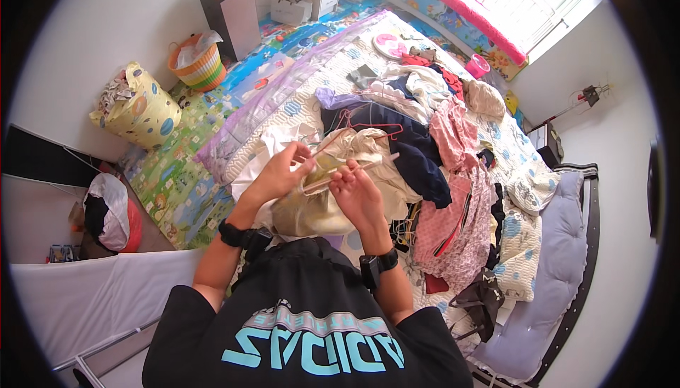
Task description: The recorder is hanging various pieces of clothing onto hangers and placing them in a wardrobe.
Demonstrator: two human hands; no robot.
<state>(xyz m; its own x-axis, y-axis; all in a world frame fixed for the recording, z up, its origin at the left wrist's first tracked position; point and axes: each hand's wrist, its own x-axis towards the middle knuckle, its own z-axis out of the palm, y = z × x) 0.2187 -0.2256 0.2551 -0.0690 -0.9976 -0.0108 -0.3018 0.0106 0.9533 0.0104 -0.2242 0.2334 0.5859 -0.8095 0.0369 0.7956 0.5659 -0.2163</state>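
My left hand [285, 170] is raised in front of my chest, fingers curled around a thin clothes hanger. Close by on the right, my right hand [358, 195] turns its palm up, its bent fingers against a pale hanger bar [387, 160]. Beneath both hands lies a bunched cream-yellow garment [304, 219]. A pink clothes hanger [382, 127] shows just beyond, over dark navy clothing [418, 155]. Where one hanger ends and the other begins near my fingers is hard to make out. White cloth [256, 163] lies beside my left hand.
A heap of clothes, with a pink patterned garment [453, 235], covers much of the bed [283, 115]. A striped basket [198, 65] and a stuffed yellow bag [145, 115] stand on the play mat [166, 189] at left. A grey cushion [552, 260] lies along the right edge.
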